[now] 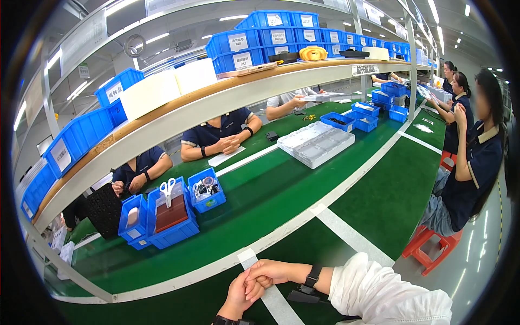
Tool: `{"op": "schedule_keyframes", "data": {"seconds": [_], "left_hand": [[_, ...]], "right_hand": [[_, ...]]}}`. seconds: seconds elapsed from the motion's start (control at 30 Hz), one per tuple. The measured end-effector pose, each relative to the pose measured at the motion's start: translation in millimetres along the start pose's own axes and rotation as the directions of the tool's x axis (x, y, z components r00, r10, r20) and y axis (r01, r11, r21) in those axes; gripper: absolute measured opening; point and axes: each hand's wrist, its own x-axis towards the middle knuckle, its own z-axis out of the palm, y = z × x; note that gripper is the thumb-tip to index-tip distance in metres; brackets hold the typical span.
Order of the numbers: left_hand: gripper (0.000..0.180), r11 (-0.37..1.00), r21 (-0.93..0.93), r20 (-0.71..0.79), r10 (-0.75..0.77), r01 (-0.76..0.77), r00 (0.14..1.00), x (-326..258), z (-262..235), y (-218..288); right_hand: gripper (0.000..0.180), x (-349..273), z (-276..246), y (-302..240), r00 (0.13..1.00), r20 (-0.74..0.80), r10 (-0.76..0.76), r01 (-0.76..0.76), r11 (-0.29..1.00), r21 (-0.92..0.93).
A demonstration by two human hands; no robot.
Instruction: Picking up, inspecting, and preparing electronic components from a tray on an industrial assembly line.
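while resting on the green table (281,200), left hand (236,299) and right hand (269,272) clasp each other — fingers curled, holding nothing else.

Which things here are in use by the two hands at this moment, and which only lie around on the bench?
In hand:
- left hand and right hand, clasped together, holding no object
- white tape line on the green bench, just under them

Lying about:
- blue bins with scissors
- white trays
- red stool
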Motion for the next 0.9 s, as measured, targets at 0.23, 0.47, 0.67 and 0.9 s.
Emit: {"op": "schedule_keyframes", "data": {"seconds": [0.23, 0.47, 0.67, 0.9], "left_hand": [[0.057, 1.0, -0.008, -0.025, -0.008, 0.008, 1.0, 11, -3, 5], [0.053, 1.0, -0.003, 0.053, 0.029, -0.029, 0.998, 12, -2, 4], [0.053, 0.995, 0.095, -0.04, 0.013, -0.009, 0.999, 9, -6, -2], [0.049, 0.997, 0.062, -0.018, 0.035, -0.034, 0.999, 10, 0, -1]], "right_hand": [[0.025, 0, -4, -3, 0.997, -0.049, -0.057, 0.059, 0.998, 0.032], [0.025, -3, -4, 0, 0.986, -0.119, -0.119, 0.118, 0.993, -0.019], [0.031, -45, -4, -20, 0.958, -0.147, -0.247, 0.265, 0.956, 0.121], [0.04, -161, -56, -75, 0.629, -0.557, -0.542, 0.711, 0.691, 0.131]]}}
